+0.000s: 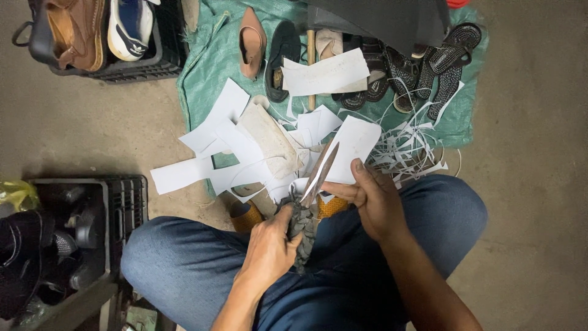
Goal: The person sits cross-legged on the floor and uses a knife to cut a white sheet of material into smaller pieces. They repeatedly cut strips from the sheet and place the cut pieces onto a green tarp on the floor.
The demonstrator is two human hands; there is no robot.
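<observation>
Long metal scissors, their handles wrapped in frayed dark cloth, stand with pointed blades parted over the lap. The left hand has its grip closed around those wrapped handles. The right hand pinches a flat white sheet between thumb and fingers, feeding its edge to the blades. Thin curled white offcuts and angular scraps lie on a woven green tarp spread on the concrete floor.

Left hand grips cloth-wrapped scissors, blades parted. Right hand pinches white paper piece at the blades. Paper offcuts on green tarp; sandals beyond, black crate on the left.
</observation>
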